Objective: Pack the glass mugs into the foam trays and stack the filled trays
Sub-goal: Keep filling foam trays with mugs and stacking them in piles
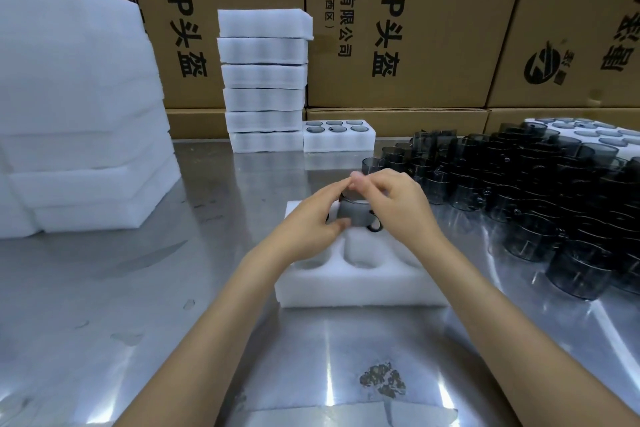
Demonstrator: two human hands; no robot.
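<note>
Left hand (pixel 313 218) curled around the mug (pixel 353 213), thumb low on the near wall, fingers over the rim. Right hand (pixel 391 203) pinched the rim from the other side, fingertips meeting the left's. Mug held upright, axis vertical, handle toward the right, over the far row of the tray (pixel 356 282). Tray lay on the surface (pixel 138 288), long axis left-right, near pockets unfilled. Loose mugs (pixel 540 198) massed to the right; stack (pixel 265 80) of trays stood behind.

Foam tray (pixel 349 282) white. Glass mug (pixel 354 213) smoky grey, handle black. Loose mugs (pixel 540 191) dark grey, near black. Table (pixel 104 288) silvery steel. Cartons (pixel 415 28) tan, black print.
</note>
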